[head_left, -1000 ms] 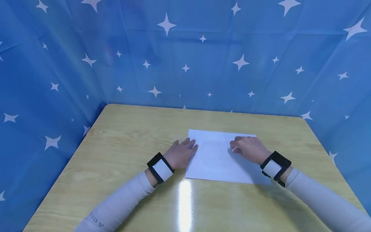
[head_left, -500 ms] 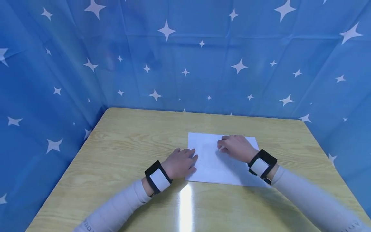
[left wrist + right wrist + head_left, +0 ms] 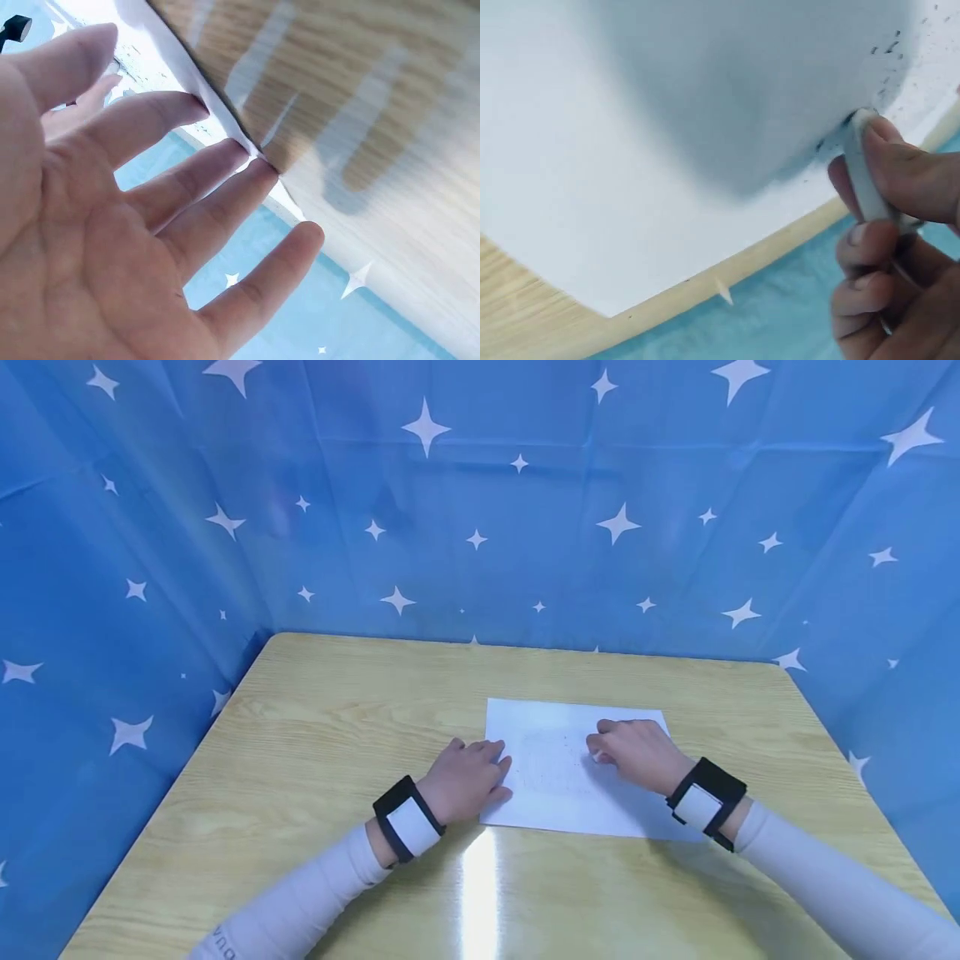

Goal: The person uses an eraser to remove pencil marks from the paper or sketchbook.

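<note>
A sheet of white paper [image 3: 547,814] lies on the wooden table in the head view. My right hand [image 3: 641,753] pinches a pale, slim eraser [image 3: 866,176] between thumb and fingers, its darkened tip against the paper. Small dark crumbs [image 3: 892,49] are scattered on the sheet around that tip, as the right wrist view shows. At the paper's left edge rests my left hand [image 3: 461,783]. Its fingers are extended and spread, with the fingertips [image 3: 262,171] on the sheet's border in the left wrist view.
The light wooden table [image 3: 337,710] extends around the paper on all sides. Behind and beside it hangs a blue curtain [image 3: 525,560] with white stars. Each wrist wears a black strap [image 3: 707,802] with a white patch.
My right hand swept left across the paper with the eraser, then came back right. The left hand slid slightly toward me along the paper's left edge and has stayed there.
</note>
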